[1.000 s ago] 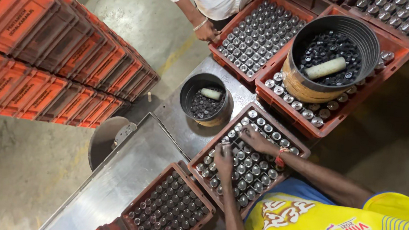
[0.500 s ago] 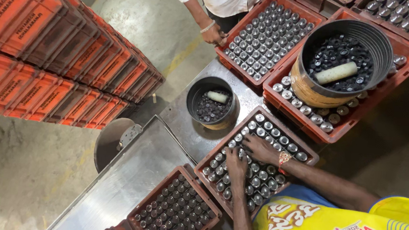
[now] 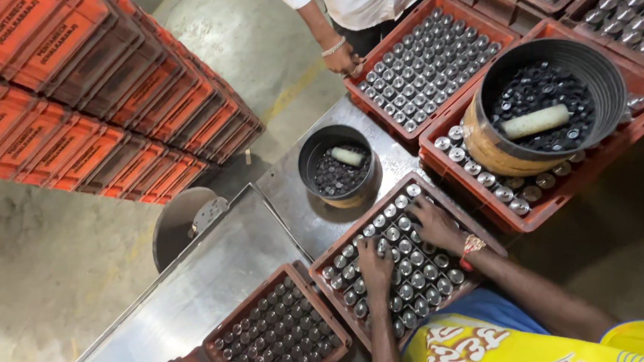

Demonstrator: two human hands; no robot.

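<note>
Both hands lie flat, fingers spread, pinching nothing: the left hand [image 3: 374, 265] and right hand [image 3: 436, 224] press on rows of silver-capped bottles [image 3: 407, 278] packed upright in a red crate [image 3: 348, 234] on a steel table [image 3: 204, 287]. At twelve o'clock sits a black tub of caps [image 3: 338, 173]. Stacked orange crates [image 3: 73, 97], their sides lettered in black, stand at nine o'clock.
</note>
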